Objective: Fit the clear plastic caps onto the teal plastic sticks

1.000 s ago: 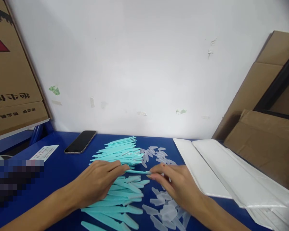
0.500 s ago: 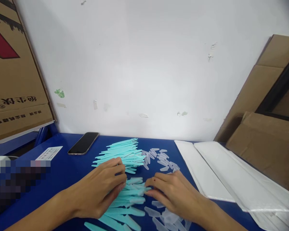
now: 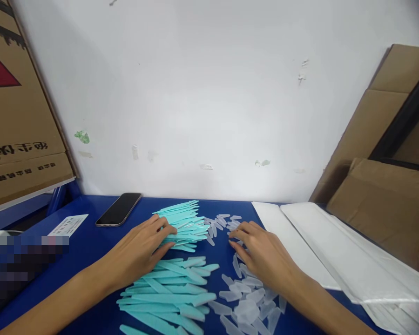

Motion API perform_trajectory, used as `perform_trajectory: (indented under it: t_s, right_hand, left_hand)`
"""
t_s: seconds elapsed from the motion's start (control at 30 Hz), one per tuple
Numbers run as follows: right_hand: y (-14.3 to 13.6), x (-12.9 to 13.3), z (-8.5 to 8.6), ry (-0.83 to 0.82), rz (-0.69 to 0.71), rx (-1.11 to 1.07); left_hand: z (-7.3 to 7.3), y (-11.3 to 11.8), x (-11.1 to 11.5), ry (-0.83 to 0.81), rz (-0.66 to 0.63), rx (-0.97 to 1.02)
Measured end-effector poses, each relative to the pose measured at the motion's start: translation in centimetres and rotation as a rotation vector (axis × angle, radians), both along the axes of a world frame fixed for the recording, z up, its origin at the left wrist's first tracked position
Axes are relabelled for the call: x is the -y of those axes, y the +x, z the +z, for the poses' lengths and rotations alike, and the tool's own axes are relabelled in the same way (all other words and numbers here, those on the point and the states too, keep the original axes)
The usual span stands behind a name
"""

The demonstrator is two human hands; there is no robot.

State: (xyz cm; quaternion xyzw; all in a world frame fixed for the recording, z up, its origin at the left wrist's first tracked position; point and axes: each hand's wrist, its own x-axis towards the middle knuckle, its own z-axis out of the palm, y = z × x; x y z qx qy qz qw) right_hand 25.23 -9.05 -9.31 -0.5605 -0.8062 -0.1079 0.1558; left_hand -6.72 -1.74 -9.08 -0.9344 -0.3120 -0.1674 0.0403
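Note:
Turquoise eyebrow razors lie in two piles on the blue table: a far pile (image 3: pixel 185 223) and a near pile (image 3: pixel 171 298). My left hand (image 3: pixel 145 246) rests at the left side of the far pile, thumb and fingers apart on the razors, no razor lifted. Small translucent blade caps are scattered to the right, in a far group (image 3: pixel 216 224) and a larger near heap (image 3: pixel 246 302). Over the caps between these groups is my right hand (image 3: pixel 260 244), its thumb and forefinger slightly apart. My right palm hides some of the caps.
A phone (image 3: pixel 119 209) and a printed card (image 3: pixel 68 225) lie at the left of the blue table (image 3: pixel 87 246). White padded mailers (image 3: pixel 349 251) cover the right side. Cardboard boxes stand at the left (image 3: pixel 28 107) and right (image 3: pixel 387 204), with a white wall behind.
Both hands have moved away from the near razor pile, where they were close together. My left hand has shifted up to the far pile, my right hand up and right over the caps.

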Motion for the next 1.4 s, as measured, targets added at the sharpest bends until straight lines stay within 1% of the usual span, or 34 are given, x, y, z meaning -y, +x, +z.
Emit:
perform_trajectory:
  t_s: [0.13,0.27,0.37,0.47,0.57,0.63,0.77,0.83,0.9,1.07,1.2,1.3,1.4]
  right_hand:
    - [-0.1,-0.1,-0.1,-0.043,-0.009,-0.011]
    - [-0.1,-0.2,-0.2,-0.066,-0.01,-0.029]
    - [-0.1,-0.3,-0.4,-0.08,-0.004,-0.044]
    - [-0.1,-0.3,-0.4,-0.093,0.005,-0.038]
    - [0.2,-0.3,0.2,-0.079,0.002,-0.041]
    - [0.6,-0.2,0.8,-0.073,-0.028,-0.052]
    - [1.8,-0.2,1.7,-0.166,-0.084,-0.086]
    - [2.3,-0.4,1.5,-0.197,-0.061,-0.117]
    - [2.4,-0.7,1.0,-0.194,-0.027,-0.145]
    - [1.8,-1.1,-0.1,-0.163,0.03,-0.174]
    - [1.4,-1.1,-0.7,-0.139,0.086,-0.171]
    - [1.2,-1.0,-0.8,-0.119,0.122,-0.155]
    - [0.9,-0.7,-0.3,-0.083,0.147,-0.139]
  left_hand:
    - [-0.7,-0.1,-0.6,0.013,0.017,-0.004]
    - [-1.1,-0.1,-0.9,0.051,0.012,0.008]
    - [-1.0,0.0,-0.9,0.087,-0.011,0.029]
    - [-0.6,0.4,-0.8,0.111,-0.011,0.038]
    - [-0.2,0.6,-0.5,0.134,0.0,0.061]
    - [-0.1,0.7,-0.4,0.151,0.015,0.094]
    - [0.0,0.7,0.0,0.145,0.048,0.151]
    - [0.0,0.7,0.2,0.13,0.035,0.157]
    - [0.0,0.8,0.4,0.12,0.008,0.177]
    - [-0.1,0.9,0.7,0.085,-0.061,0.273]
    - [-0.2,1.1,0.9,0.075,-0.078,0.266]
    - [-0.2,1.3,0.9,0.095,-0.09,0.24]
    - [-0.3,1.4,0.9,0.146,-0.108,0.23]
